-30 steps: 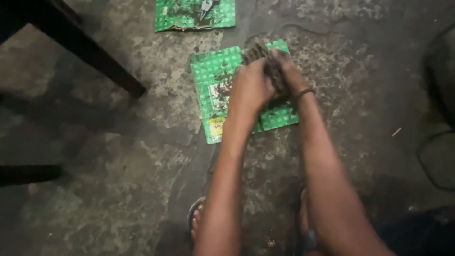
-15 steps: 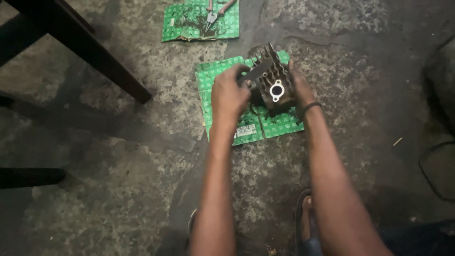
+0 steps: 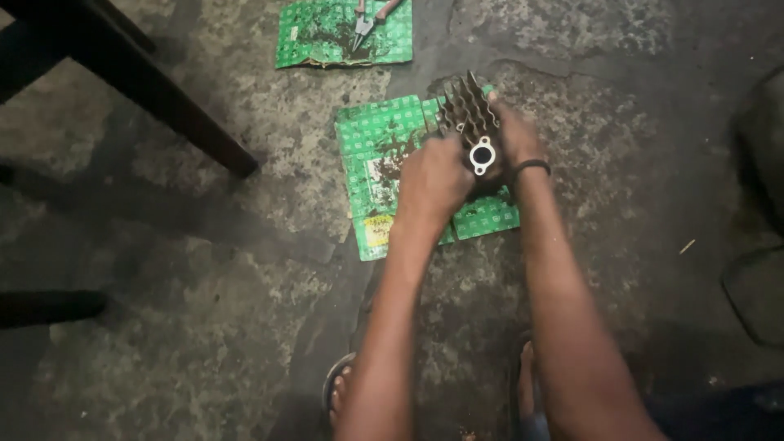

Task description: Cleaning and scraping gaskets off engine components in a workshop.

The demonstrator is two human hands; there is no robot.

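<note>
a: starting far left, we see a dark wooden leg [image 3: 163,106] slanting across the concrete floor [image 3: 204,327]; its top runs out of view, so we can't tell what it belongs to. a dark bar [image 3: 49,306] pokes in lower down, also cut off.

b: further right, at the far edge, we make out a green sheet [image 3: 327,37] with pliers [image 3: 367,20] on it, handles cropped by the frame.

a: nearer, a second green sheet [image 3: 376,155] lies flat, stained dark in the middle. our hands cover its right part.

b: our left hand [image 3: 437,180] is clenched on the near left side of the finned metal engine part [image 3: 472,122]. we can't see the fingers underneath.

a: the part sits above that second sheet, between both hands, fins pointing far and a pale round flange [image 3: 483,155] facing us. whether it rests on the sheet is hidden.

b: our right hand [image 3: 516,135], a dark band at the wrist, grasps its right side; the palm is hidden behind the fins.

a: near us, toes in sandals [image 3: 339,388] peek out. far right, dark shapes are too dim to name.
</note>
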